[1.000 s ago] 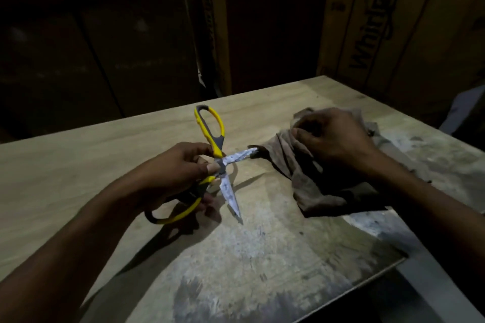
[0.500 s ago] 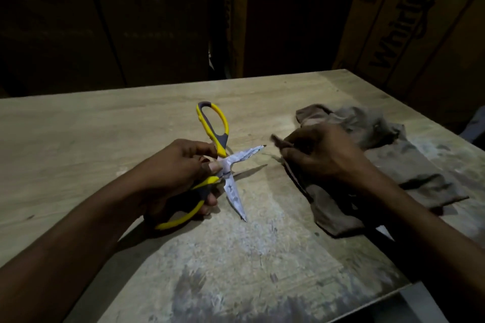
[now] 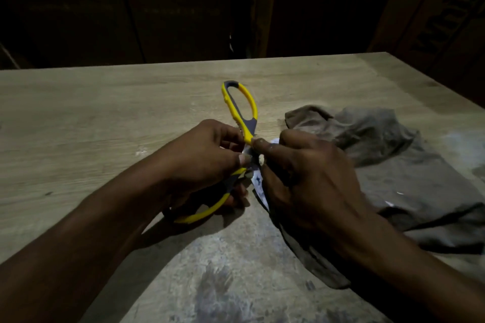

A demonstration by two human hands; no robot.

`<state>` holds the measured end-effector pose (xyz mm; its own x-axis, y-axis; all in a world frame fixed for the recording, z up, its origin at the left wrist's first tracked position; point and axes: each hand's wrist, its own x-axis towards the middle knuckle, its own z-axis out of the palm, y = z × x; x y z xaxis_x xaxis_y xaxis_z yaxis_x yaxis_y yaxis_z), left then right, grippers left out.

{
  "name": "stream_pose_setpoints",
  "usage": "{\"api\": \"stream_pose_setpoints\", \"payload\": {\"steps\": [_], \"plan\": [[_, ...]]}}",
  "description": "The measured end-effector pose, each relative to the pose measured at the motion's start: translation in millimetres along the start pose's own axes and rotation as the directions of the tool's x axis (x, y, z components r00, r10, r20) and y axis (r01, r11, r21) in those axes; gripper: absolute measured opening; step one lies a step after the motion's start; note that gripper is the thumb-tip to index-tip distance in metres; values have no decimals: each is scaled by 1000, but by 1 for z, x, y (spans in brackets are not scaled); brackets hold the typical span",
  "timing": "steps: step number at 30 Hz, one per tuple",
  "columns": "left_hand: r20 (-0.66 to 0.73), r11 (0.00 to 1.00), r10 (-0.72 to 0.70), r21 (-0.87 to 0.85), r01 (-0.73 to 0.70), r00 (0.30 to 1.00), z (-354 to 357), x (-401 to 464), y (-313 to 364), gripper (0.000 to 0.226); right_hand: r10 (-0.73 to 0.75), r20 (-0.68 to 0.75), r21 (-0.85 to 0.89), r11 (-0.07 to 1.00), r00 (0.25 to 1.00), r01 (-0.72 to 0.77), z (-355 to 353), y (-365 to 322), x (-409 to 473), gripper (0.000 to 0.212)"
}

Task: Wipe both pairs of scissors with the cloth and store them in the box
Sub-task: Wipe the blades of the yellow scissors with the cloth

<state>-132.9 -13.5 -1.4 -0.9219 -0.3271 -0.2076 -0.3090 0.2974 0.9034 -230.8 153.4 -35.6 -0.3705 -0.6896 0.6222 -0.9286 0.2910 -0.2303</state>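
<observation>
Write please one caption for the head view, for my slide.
Left hand holds open yellow scissors; right hand works the blades beside a brown cloth.

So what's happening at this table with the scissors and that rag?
A person is cleaning a pair of yellow-handled scissors over a wooden table. The left hand grips them near the pivot, blades spread open. The right hand is at the blades with part of the brown cloth, which otherwise lies on the table. No second pair or box is in view.

dim scene, black background; light falls on the table [image 3: 105, 118], forearms cast soft shadows, slight wide-angle bending at edges.
</observation>
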Motion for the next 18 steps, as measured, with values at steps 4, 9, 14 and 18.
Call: {"api": "stream_pose_setpoints", "payload": {"steps": [4,9,14,18], "plan": [[8,991,-73,-113,73,997,0,-3,0,14,10,215,-119,993,977,16,-1,-7,-6,46],[-46,997,-71,-38,69,996,4,-2,0,13,86,294,-212,977,952,-22,-11,-2,-10,58],[-101,996,-80,22,82,992,9,-2,5,14,174,294,-413,910,940,-40,-6,-12,-13,72],[-136,995,-32,89,44,990,8,-2,7,16,165,228,-524,851,960,-22,3,-20,-10,84]]}}
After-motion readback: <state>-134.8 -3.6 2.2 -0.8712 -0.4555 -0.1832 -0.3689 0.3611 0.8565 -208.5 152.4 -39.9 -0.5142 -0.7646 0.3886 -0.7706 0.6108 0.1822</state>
